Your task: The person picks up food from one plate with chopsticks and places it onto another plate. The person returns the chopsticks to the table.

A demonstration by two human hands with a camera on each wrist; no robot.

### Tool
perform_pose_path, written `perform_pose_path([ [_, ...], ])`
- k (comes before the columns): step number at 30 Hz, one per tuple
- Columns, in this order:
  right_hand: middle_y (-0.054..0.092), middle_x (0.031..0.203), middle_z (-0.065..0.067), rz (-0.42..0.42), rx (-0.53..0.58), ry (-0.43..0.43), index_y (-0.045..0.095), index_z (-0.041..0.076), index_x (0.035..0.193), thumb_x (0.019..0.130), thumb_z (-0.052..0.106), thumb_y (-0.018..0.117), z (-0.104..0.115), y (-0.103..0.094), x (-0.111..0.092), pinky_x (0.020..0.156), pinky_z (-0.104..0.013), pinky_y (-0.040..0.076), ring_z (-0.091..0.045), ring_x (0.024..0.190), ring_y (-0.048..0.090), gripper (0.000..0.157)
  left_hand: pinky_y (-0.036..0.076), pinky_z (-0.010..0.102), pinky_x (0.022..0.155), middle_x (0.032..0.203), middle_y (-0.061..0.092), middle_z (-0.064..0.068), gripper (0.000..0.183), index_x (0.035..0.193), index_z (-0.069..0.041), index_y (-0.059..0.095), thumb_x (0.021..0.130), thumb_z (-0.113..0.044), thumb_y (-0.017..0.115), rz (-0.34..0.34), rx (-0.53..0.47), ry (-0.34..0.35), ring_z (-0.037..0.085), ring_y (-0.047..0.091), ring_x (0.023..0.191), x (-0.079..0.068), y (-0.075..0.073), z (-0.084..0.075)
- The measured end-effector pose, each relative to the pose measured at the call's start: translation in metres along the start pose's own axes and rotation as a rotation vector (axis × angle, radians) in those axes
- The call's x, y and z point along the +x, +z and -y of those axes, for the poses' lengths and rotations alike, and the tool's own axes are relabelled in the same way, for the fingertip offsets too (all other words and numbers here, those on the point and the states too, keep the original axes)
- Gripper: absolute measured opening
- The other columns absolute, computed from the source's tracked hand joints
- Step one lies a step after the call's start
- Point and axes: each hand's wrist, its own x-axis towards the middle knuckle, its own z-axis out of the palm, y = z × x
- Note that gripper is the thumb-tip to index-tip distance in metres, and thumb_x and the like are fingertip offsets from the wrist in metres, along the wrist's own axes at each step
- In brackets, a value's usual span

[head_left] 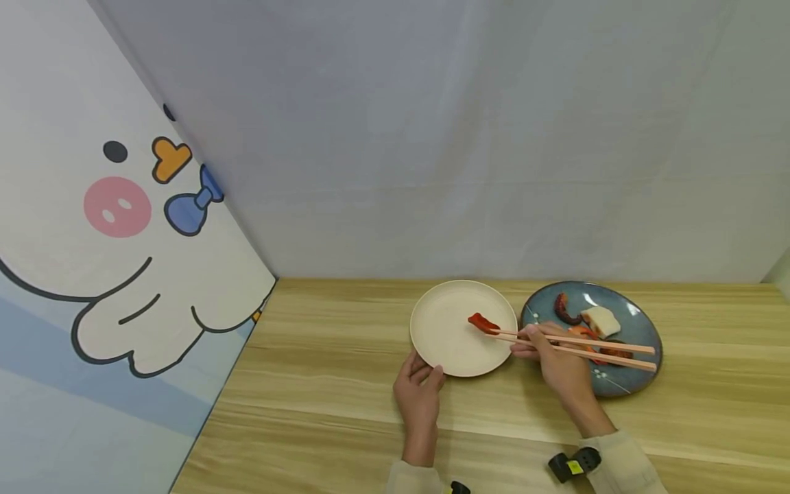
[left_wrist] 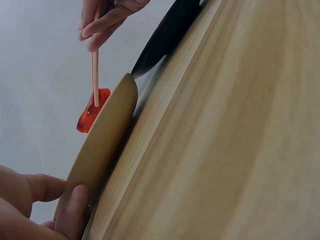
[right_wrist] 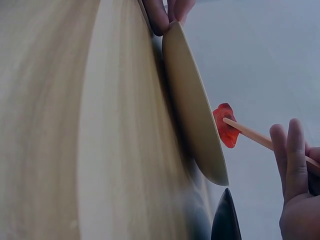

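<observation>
My right hand (head_left: 563, 363) holds a pair of pink chopsticks (head_left: 607, 357), whose tips pinch a red piece of food (head_left: 483, 323) over the cream plate (head_left: 441, 343). In the left wrist view the red piece (left_wrist: 93, 111) shows at the plate's rim; whether it touches the surface I cannot tell. With thumb and fingers, my left hand (head_left: 420, 394) grips the near-left rim of that plate. Beneath my right hand and the chopsticks lies a blue oval plate (head_left: 644, 329), bearing a white slice (head_left: 601, 321), a dark curled piece (head_left: 564, 310) and orange-red pieces, partly hidden.
Both plates stand side by side on a wood-grain table (head_left: 308, 384), near its back edge. Behind it hangs a pale grey curtain-like backdrop (head_left: 463, 137). A white panel with a cartoon bird (head_left: 123, 274) borders the table's left side.
</observation>
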Motion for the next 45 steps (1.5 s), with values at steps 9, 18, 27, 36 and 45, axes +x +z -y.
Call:
perform_pose_path([
  [9, 0.079, 0.090, -0.005, 0.005, 0.055, -0.004, 0.063, -0.026, 0.113, 0.111, 0.003, 0.051, -0.003, -0.006, 0.001, 0.070, -0.023, 0.063, -0.006, 0.077, 0.077, 0.031, 0.062, 0.023, 0.074, 0.119, 0.061, 0.025, 0.060, 0.148, 0.015, 0.049, 0.091, 0.017, 0.068, -0.003, -0.004, 0.000, 0.024, 0.066, 0.097, 0.000, 0.001, -0.001],
  [18, 0.078, 0.086, -0.005, -0.017, 0.057, -0.006, 0.063, -0.026, 0.111, 0.110, 0.001, 0.052, -0.003, -0.011, 0.001, 0.069, -0.024, 0.063, -0.005, 0.075, 0.077, 0.030, 0.062, 0.023, 0.075, 0.119, 0.062, 0.025, 0.060, 0.149, 0.014, 0.049, 0.092, 0.016, 0.068, -0.003, -0.004, -0.004, 0.022, 0.066, 0.096, 0.001, 0.002, 0.000],
  [27, 0.075, 0.084, 0.006, -0.039, 0.071, 0.004, 0.062, -0.026, 0.111, 0.110, 0.001, 0.052, 0.000, -0.016, 0.000, 0.070, -0.023, 0.063, -0.004, 0.074, 0.076, 0.029, 0.062, 0.022, 0.074, 0.119, 0.061, 0.025, 0.060, 0.149, 0.015, 0.048, 0.092, 0.015, 0.069, 0.004, -0.006, 0.001, 0.024, 0.066, 0.095, 0.001, 0.002, 0.000],
  [36, 0.073, 0.087, 0.004, -0.073, 0.091, -0.021, 0.064, -0.024, 0.108, 0.109, 0.002, 0.056, -0.001, -0.023, 0.000, 0.069, -0.024, 0.063, -0.006, 0.075, 0.077, 0.028, 0.062, 0.023, 0.074, 0.119, 0.062, 0.025, 0.060, 0.149, 0.015, 0.048, 0.092, 0.015, 0.068, 0.003, -0.006, -0.001, 0.020, 0.065, 0.095, 0.002, 0.003, 0.001],
  [45, 0.074, 0.085, 0.003, -0.090, 0.063, -0.037, 0.064, -0.025, 0.107, 0.109, 0.002, 0.056, -0.001, -0.030, -0.001, 0.069, -0.024, 0.063, -0.007, 0.073, 0.077, 0.029, 0.062, 0.023, 0.075, 0.119, 0.062, 0.025, 0.060, 0.149, 0.015, 0.048, 0.092, 0.015, 0.069, -0.001, 0.007, -0.007, 0.020, 0.065, 0.095, 0.001, 0.002, 0.001],
])
